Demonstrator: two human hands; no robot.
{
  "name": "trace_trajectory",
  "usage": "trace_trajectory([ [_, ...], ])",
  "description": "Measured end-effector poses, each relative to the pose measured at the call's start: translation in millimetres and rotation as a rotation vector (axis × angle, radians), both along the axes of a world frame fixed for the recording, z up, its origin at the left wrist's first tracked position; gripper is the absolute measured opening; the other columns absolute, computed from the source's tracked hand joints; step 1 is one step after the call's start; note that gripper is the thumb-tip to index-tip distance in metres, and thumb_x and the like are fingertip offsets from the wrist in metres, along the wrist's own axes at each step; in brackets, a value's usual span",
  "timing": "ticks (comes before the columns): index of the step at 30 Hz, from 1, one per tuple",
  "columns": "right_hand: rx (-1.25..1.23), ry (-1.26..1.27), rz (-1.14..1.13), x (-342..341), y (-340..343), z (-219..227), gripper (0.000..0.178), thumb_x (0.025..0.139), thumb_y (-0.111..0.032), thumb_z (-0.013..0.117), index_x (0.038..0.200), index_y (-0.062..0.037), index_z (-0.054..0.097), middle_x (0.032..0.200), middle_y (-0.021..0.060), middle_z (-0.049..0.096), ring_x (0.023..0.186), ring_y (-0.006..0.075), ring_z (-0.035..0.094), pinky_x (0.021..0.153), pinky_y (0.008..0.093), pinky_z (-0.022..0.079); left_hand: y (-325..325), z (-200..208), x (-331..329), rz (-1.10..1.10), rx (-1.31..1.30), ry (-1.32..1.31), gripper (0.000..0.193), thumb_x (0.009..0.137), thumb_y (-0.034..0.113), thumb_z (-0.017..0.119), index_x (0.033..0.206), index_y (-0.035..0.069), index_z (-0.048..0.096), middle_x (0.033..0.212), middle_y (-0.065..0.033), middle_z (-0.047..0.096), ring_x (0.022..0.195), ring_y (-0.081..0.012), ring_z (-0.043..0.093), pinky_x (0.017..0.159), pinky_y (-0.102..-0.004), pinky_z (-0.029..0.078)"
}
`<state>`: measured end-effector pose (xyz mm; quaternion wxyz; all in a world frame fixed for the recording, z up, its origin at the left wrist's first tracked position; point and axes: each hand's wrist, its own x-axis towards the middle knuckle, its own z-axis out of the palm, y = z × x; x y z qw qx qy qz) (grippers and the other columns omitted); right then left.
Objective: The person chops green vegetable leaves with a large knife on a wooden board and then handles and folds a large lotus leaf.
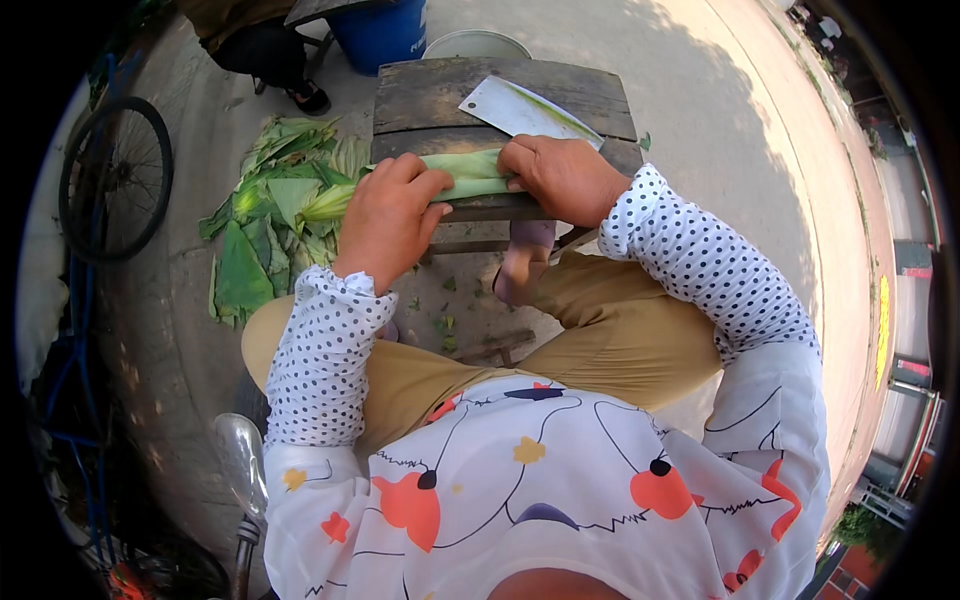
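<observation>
A long, pale green leafy stalk [467,173], ribbed and somewhat flattened like a leaf sheath, lies across the near edge of a small wooden table [420,92]. My left hand [393,212] is closed round its left part, where leafy ends stick out past the fingers. On its right end my right hand [565,180] is closed too, thumb and fingers pressing the stalk. Just beyond the right hand rests a broad cleaver blade [515,107] with a green streak along it; its handle is not visible.
Left of the table, large green leaves [275,205] are heaped on the concrete. A blue bucket [378,38] and a pale round container [478,43] stand behind it. Another person's leg [270,55] shows at the far left, above a bicycle wheel [115,180]. A vehicle mirror [240,465] stands near my left elbow.
</observation>
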<state>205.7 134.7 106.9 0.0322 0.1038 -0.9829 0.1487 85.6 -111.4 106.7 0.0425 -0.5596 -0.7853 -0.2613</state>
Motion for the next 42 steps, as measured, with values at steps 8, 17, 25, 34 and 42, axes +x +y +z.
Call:
trace_trajectory([
  [8, 0.096, 0.137, 0.123, 6, 1, -2, 0.019, 0.093, -0.016, 0.071, 0.109, -0.0092, 0.064, 0.105, 0.0055, 0.063, 0.104, 0.0291, 0.065, 0.076, 0.0423, 0.058, 4, -5, -7, 0.011, 0.038, -0.034, 0.014, 0.087, 0.007, 0.077, 0.100, 0.008, 0.073, 0.098, -0.0089, 0.063, 0.096, -0.0316, 0.063, 0.082, -0.0435, 0.053],
  [17, -0.186, -0.016, 0.040, 0, -1, -6, 0.011, 0.093, -0.012, 0.073, 0.103, -0.0092, 0.070, 0.101, 0.0083, 0.065, 0.099, 0.0317, 0.066, 0.080, 0.0421, 0.056, -2, -5, -14, -0.035, 0.013, -0.294, 0.006, 0.091, 0.004, 0.073, 0.096, 0.004, 0.070, 0.085, -0.0091, 0.062, 0.081, -0.0270, 0.062, 0.073, -0.0375, 0.050],
  [25, -0.318, -0.243, -0.045, -15, 6, -2, 0.014, 0.092, -0.013, 0.075, 0.104, -0.0067, 0.073, 0.102, 0.0129, 0.068, 0.098, 0.0322, 0.068, 0.083, 0.0419, 0.054, 4, 1, -13, 0.103, -0.076, -0.350, 0.010, 0.091, 0.008, 0.075, 0.095, 0.003, 0.067, 0.087, -0.0068, 0.058, 0.079, -0.0229, 0.060, 0.072, -0.0358, 0.049],
  [34, 0.034, 0.082, -0.038, -5, -11, 10, 0.015, 0.087, -0.010, 0.071, 0.099, -0.0064, 0.063, 0.104, 0.0109, 0.065, 0.105, 0.0348, 0.066, 0.079, 0.0456, 0.056, 11, 3, -22, 0.137, -0.158, -0.295, 0.012, 0.089, 0.011, 0.077, 0.095, 0.005, 0.069, 0.088, -0.0085, 0.058, 0.079, -0.0268, 0.061, 0.072, -0.0386, 0.049],
  [42, 0.151, 0.072, 0.047, -1, -12, 10, 0.018, 0.089, -0.013, 0.066, 0.105, -0.0074, 0.062, 0.100, 0.0109, 0.062, 0.098, 0.0318, 0.068, 0.074, 0.0449, 0.059, 13, 5, -12, 0.054, -0.015, -0.004, 0.013, 0.089, 0.009, 0.076, 0.097, 0.007, 0.067, 0.089, -0.0097, 0.060, 0.087, -0.0322, 0.063, 0.077, -0.0429, 0.051],
])
